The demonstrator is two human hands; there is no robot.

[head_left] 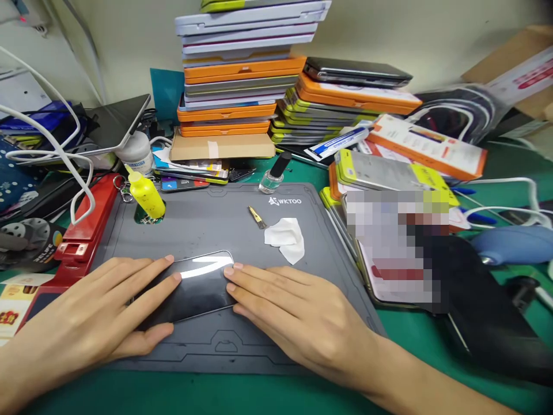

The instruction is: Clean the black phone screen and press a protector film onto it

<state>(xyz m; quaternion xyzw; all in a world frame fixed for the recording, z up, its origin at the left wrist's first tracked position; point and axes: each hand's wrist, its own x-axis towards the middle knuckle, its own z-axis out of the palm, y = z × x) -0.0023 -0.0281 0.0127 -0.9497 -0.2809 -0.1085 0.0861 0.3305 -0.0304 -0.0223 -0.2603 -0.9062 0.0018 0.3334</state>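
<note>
A black smartphone [196, 288] lies screen-up on a grey work mat [207, 225] in front of me. My left hand [99, 314] rests flat on the phone's left end, fingers spread over the glass. My right hand [289, 311] lies flat against the phone's right end, fingertips touching its edge. Neither hand grips anything. Farther back on the mat sit a small brush [257, 217] and a crumpled white wipe [286, 237].
A yellow squeeze bottle [146, 195] stands at the mat's back left, a small glass bottle with a black cap [273, 174] at the back. Tall stacks of orange and grey boxes [242, 75] rise behind. Packages crowd the right, red trays and white cables the left.
</note>
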